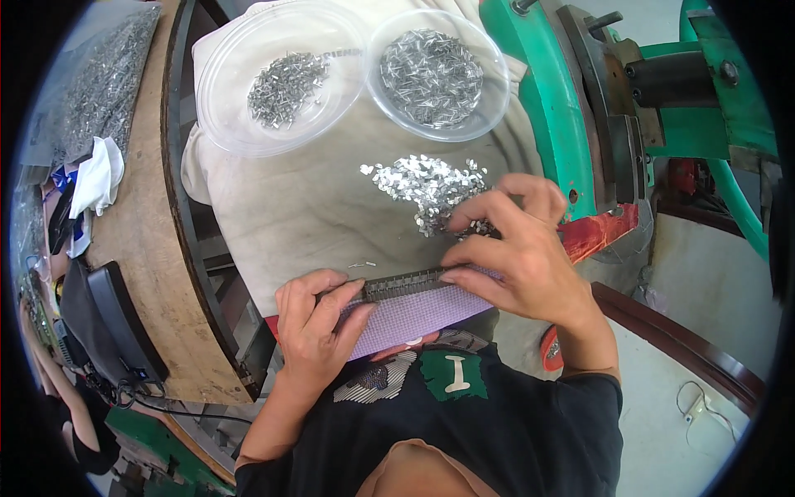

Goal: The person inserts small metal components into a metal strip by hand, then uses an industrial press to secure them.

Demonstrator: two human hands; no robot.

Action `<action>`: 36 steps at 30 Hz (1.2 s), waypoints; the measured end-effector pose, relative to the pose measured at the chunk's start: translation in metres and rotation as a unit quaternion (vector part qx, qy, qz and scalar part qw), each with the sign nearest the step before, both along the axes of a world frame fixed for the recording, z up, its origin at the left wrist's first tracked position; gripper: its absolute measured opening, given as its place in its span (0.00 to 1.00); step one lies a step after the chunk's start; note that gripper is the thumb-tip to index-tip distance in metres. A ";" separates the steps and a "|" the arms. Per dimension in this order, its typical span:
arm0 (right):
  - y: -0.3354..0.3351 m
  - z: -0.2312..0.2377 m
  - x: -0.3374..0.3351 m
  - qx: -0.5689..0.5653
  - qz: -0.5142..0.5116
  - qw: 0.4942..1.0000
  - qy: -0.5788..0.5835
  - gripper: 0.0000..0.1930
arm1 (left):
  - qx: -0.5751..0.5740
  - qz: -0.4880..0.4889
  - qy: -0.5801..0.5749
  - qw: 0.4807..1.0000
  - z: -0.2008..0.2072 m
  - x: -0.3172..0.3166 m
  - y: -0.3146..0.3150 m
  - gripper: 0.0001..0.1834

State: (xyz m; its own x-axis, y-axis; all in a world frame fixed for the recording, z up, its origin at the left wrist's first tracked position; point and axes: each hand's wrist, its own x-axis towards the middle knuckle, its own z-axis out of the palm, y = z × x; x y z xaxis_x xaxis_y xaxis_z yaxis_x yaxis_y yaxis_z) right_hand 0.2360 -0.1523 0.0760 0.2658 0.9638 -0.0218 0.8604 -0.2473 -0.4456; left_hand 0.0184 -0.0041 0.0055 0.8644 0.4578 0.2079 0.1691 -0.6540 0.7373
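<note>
A dark slotted metal bar (402, 283) lies across a purple woven cloth (414, 319) close to my body, with small pins set along it. My left hand (319, 327) grips the bar's left end between thumb and fingers. At the other end, my right hand (522, 257) has its thumb and index fingertip brought together on the bar; anything pinched there is too small to make out. The other fingers of that hand curl over the near right side of a pile of small shiny metal pieces (431, 186). A few loose pins (362, 264) rest beyond the bar.
Two clear plastic bowls, a left one (224, 108) and a right one (499, 79), hold metal pins on the beige cloth (290, 207). A green machine (546, 108) stands at right. At left, a wooden bench (141, 240) carries a bag of pins (108, 74). Another person's arm (70, 398) shows lower left.
</note>
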 end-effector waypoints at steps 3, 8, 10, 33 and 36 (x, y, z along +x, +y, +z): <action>-0.024 -0.004 -0.009 0.075 -0.086 0.993 -0.031 0.09 | -0.012 0.000 -0.005 1.000 -0.001 -0.002 0.001 0.22; -0.078 -0.027 -0.019 0.198 -0.235 0.949 -0.068 0.09 | -0.023 -0.006 -0.005 1.000 0.002 -0.003 0.002 0.22; -0.095 -0.039 -0.019 0.208 -0.394 0.895 0.003 0.12 | -0.043 -0.005 0.004 0.999 0.006 -0.002 0.003 0.20; -0.068 -0.016 -0.028 0.126 -0.191 0.967 0.114 0.16 | -0.079 0.036 0.135 0.987 0.045 0.012 0.010 0.05; -0.040 -0.020 -0.033 0.126 -0.126 0.979 0.101 0.15 | -0.071 0.029 0.147 0.986 0.045 0.016 0.010 0.06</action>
State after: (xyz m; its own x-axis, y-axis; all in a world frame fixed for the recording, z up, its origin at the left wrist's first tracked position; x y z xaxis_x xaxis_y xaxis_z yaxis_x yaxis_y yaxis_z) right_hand 0.2031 -0.1926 0.0560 0.5104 0.8498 0.1321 0.6739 -0.2998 -0.6753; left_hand 0.0340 0.0058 0.0509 0.8496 0.5141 -0.1175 0.4231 -0.5315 0.7338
